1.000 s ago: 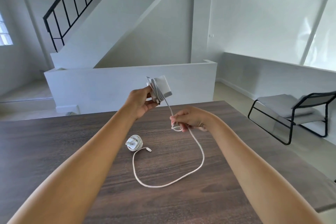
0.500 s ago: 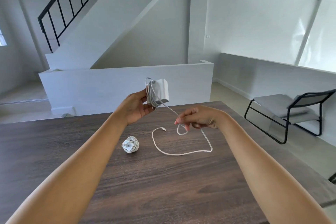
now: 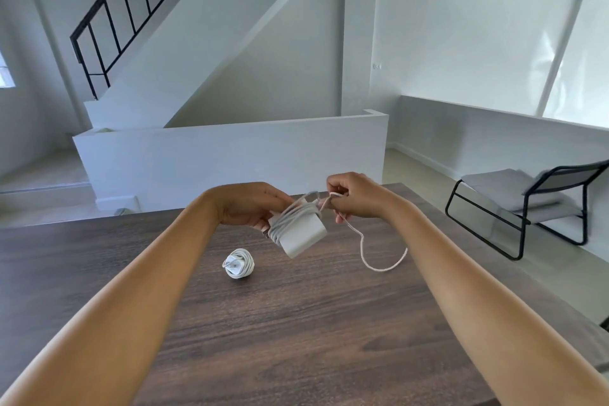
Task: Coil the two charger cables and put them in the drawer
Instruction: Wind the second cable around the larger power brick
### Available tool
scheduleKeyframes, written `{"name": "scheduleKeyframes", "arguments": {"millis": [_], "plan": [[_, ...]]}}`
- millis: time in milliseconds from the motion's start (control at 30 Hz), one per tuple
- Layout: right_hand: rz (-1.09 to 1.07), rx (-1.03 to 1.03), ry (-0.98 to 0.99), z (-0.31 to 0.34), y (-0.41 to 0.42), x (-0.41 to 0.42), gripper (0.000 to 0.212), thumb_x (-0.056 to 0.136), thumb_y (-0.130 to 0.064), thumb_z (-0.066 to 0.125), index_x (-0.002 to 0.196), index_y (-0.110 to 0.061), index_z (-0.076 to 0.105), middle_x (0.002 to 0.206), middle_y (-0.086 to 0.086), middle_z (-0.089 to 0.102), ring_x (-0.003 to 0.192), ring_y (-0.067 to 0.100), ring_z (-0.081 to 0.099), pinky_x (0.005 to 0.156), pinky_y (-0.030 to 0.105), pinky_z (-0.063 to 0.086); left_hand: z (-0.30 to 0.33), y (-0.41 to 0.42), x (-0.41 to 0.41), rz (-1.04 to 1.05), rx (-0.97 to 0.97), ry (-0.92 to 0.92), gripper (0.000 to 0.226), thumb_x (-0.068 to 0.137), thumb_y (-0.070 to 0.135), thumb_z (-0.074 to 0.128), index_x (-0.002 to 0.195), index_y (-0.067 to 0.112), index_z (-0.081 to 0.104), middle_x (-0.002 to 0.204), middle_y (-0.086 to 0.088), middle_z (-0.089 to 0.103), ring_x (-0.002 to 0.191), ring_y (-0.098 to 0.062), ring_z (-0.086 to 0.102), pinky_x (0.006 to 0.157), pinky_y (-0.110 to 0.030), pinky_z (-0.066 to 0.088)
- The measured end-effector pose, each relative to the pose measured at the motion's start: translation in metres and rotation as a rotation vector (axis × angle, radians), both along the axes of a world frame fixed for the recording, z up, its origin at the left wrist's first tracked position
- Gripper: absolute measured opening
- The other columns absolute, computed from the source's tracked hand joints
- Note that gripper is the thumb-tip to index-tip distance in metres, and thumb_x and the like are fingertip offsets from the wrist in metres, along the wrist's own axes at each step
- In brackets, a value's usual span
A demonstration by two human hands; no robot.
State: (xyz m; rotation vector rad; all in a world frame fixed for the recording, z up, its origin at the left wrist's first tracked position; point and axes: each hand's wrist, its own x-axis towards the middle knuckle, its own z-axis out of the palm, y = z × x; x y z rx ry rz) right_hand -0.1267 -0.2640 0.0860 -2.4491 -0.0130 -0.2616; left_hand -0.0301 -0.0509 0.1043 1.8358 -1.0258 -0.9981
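My left hand (image 3: 250, 208) grips a white charger brick (image 3: 301, 234) above the dark wooden table (image 3: 296, 323); several turns of its white cable are wound round the brick. My right hand (image 3: 357, 198) pinches the same cable right beside the brick. The loose cable tail (image 3: 379, 260) hangs from my right hand in a short loop down to the tabletop. A second white charger (image 3: 239, 263), coiled into a tight bundle, lies on the table below my left hand. No drawer is in view.
A black-framed chair with a grey cushion (image 3: 527, 204) stands on the floor to the right of the table. A low white wall (image 3: 230, 158) and a staircase with a black railing (image 3: 131, 10) rise beyond the table's far edge.
More cable has gone round the brick, and the long loop on the table has shrunk to a short tail. My right hand rose to the brick; my left hand turned the brick downward.
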Motion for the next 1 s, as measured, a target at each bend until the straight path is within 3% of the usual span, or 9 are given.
{"name": "scheduleKeyframes", "arguments": {"millis": [133, 267, 333, 500, 633, 767, 833, 900, 1000], "plan": [[-0.004, -0.019, 0.043, -0.001, 0.003, 0.001, 0.03, 0.089, -0.02, 0.064, 0.069, -0.015, 0.042, 0.063, 0.001, 0.053, 0.053, 0.014, 0.058, 0.055, 0.026, 0.047, -0.004, 0.001, 0.003, 0.062, 0.067, -0.187, 0.02, 0.096, 0.019, 0.054, 0.1, 0.016, 0.073, 0.084, -0.004, 0.066, 0.071, -0.013, 0.058, 0.062, -0.021, 0.051], [-0.031, 0.039, 0.052, -0.005, 0.005, 0.003, 0.019, 0.088, -0.012, 0.06, 0.077, -0.015, 0.045, 0.067, -0.001, 0.045, 0.055, 0.012, 0.036, 0.049, 0.023, 0.033, -0.013, 0.002, 0.006, 0.114, 0.117, -0.452, 0.031, 0.095, 0.038, 0.053, 0.104, 0.016, 0.072, 0.088, -0.007, 0.069, 0.074, -0.012, 0.06, 0.07, -0.026, 0.052], [-0.051, 0.067, 0.058, -0.007, 0.007, 0.002, 0.005, 0.088, -0.015, 0.06, 0.09, -0.015, 0.056, 0.067, -0.003, 0.049, 0.052, 0.009, 0.037, 0.046, 0.02, 0.032, -0.018, 0.001, 0.009, 0.146, 0.114, -0.568, 0.037, 0.094, 0.043, 0.052, 0.102, 0.013, 0.071, 0.092, -0.012, 0.069, 0.077, -0.014, 0.058, 0.075, -0.032, 0.051], [-0.052, 0.229, 0.025, -0.01, 0.008, 0.001, 0.018, 0.086, -0.018, 0.066, 0.103, -0.011, 0.068, 0.067, -0.008, 0.055, 0.04, -0.008, 0.046, 0.041, 0.007, 0.032, -0.029, -0.002, 0.015, 0.307, 0.068, -0.791, 0.042, 0.094, 0.041, 0.049, 0.094, 0.004, 0.067, 0.084, -0.015, 0.066, 0.07, -0.018, 0.053, 0.069, -0.033, 0.043], [-0.14, 0.196, -0.069, -0.015, 0.012, 0.008, 0.022, 0.081, -0.038, 0.07, 0.089, -0.019, 0.074, 0.081, 0.002, 0.071, 0.069, 0.006, 0.059, 0.068, 0.025, 0.05, -0.034, -0.007, 0.016, 0.44, 0.044, -0.835, 0.046, 0.092, 0.044, 0.046, 0.092, 0.003, 0.066, 0.095, -0.016, 0.068, 0.082, -0.023, 0.06, 0.078, -0.044, 0.05], [-0.274, -0.038, -0.211, -0.02, 0.017, 0.016, 0.031, 0.088, -0.04, 0.063, 0.081, -0.011, 0.071, 0.081, -0.003, 0.07, 0.078, 0.01, 0.063, 0.072, 0.029, 0.051, -0.036, -0.016, 0.011, 0.52, 0.014, -0.873, 0.042, 0.092, 0.038, 0.045, 0.077, 0.001, 0.059, 0.085, -0.016, 0.066, 0.074, -0.027, 0.057, 0.063, -0.036, 0.042], [-0.309, -0.015, -0.14, -0.02, 0.019, 0.02, 0.033, 0.09, -0.035, 0.057, 0.089, -0.005, 0.072, 0.08, 0.0, 0.071, 0.071, 0.013, 0.064, 0.067, 0.03, 0.055, -0.036, -0.02, 0.007, 0.564, 0.011, -0.908, 0.039, 0.091, 0.035, 0.046, 0.074, 0.001, 0.057, 0.082, -0.014, 0.062, 0.074, -0.029, 0.057, 0.059, -0.032, 0.038], [-0.314, 0.121, -0.007, -0.017, 0.024, 0.021, 0.037, 0.09, -0.027, 0.052, 0.098, 0.005, 0.068, 0.055, -0.001, 0.054, 0.041, 0.014, 0.043, 0.043, 0.022, 0.036, -0.036, -0.022, 0.005, 0.619, 0.007, -0.944, 0.036, 0.091, 0.032, 0.046, 0.074, 0.003, 0.056, 0.08, -0.01, 0.059, 0.072, -0.027, 0.054, 0.054, -0.03, 0.034], [-0.345, 0.372, 0.051, -0.012, 0.026, 0.02, 0.024, 0.085, -0.019, 0.055, 0.089, -0.003, 0.072, 0.04, -0.007, 0.03, 0.04, 0.013, 0.021, 0.042, 0.016, 0.018, -0.039, -0.022, 0.004, 0.679, -0.016, -0.981, 0.033, 0.092, 0.034, 0.045, 0.076, 0.007, 0.055, 0.083, -0.007, 0.056, 0.073, -0.024, 0.053, 0.055, -0.031, 0.031]]}}
